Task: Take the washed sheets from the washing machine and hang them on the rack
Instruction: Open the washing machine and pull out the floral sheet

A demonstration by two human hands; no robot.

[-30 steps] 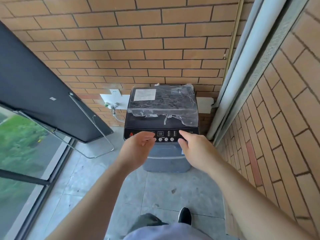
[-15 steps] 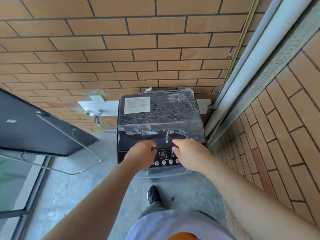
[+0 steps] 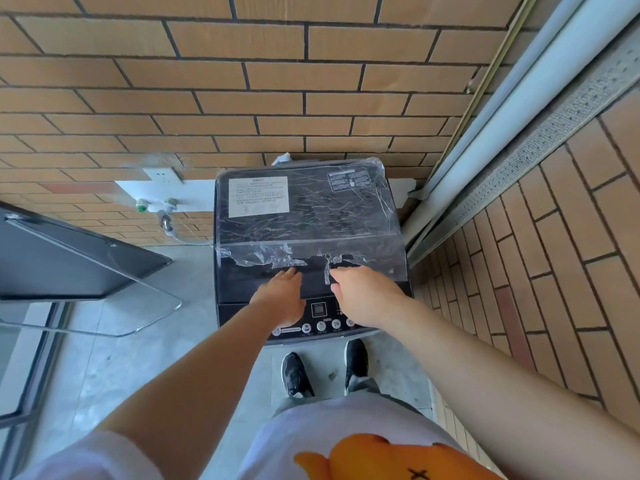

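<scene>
I see the washer [image 3: 306, 251] standing on the floor [image 3: 138, 358] at its far edge, backed against the brick wall [image 3: 242, 98] and tucked into the right-hand corner. Its dark lid [image 3: 311, 216] is down, so the sheets are hidden from me. Crinkled clear film [image 3: 367, 233] covers the lid, and its front edge is torn and ragged.

Both hands are on the front part of the lid, just beyond the control panel [image 3: 320, 318]. The left hand [image 3: 284, 296] lies flat with its fingers straight and together, the tips reaching the torn film edge. The right hand [image 3: 365, 294] sits just beside it, apart from it, knuckles up. Its fingers dip toward the lid near a hanging strip of film, and I cannot tell whether they grip anything.

Two black shoes [image 3: 294, 374] stand on the floor right in front of the washer. Left of the washer, a tap [image 3: 162, 211] and a socket [image 3: 161, 174] sit on the wall. Farther left a dark board [image 3: 69, 258] leans over a bent metal tube [image 3: 149, 322].
</scene>
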